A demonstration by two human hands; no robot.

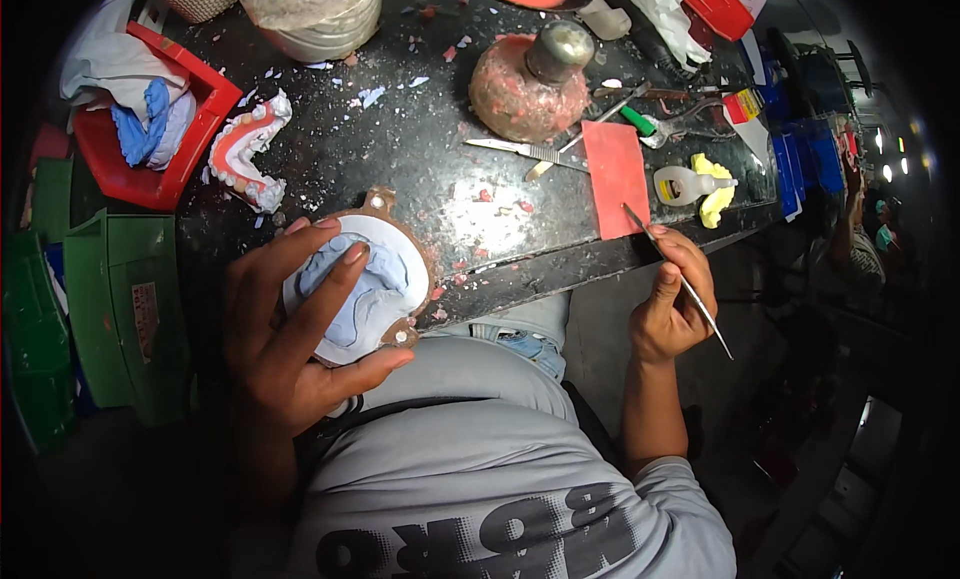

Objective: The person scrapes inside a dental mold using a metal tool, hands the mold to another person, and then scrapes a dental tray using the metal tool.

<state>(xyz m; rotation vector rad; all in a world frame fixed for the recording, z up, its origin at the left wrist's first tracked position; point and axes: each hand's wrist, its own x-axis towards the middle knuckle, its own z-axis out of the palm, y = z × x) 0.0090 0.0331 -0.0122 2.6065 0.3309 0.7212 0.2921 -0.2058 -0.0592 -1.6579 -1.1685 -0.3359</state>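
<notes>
My left hand [285, 364] grips a round dental flask half [428, 249] at the table's near edge, with fingers spread over its top and the thumb along the near side. Inside the flask, white plaster surrounds a pale blue dental cast [385, 264], partly hidden by my fingers. To the right, my right hand [670, 314] pinches a thin metal carving tool [708, 319] like a pen. Its upper tip lies over the lower right corner of a pink wax sheet [614, 169]; whether it touches, I cannot tell.
Behind the wax stand a wax-smeared round pot with a metal cap [525, 94] and a scalpel [520, 151]. A small bottle [685, 186] and yellow lump [712, 194] lie right. Left are a toothed wax rim [235, 149], red bin [100, 169] and green bins [125, 299].
</notes>
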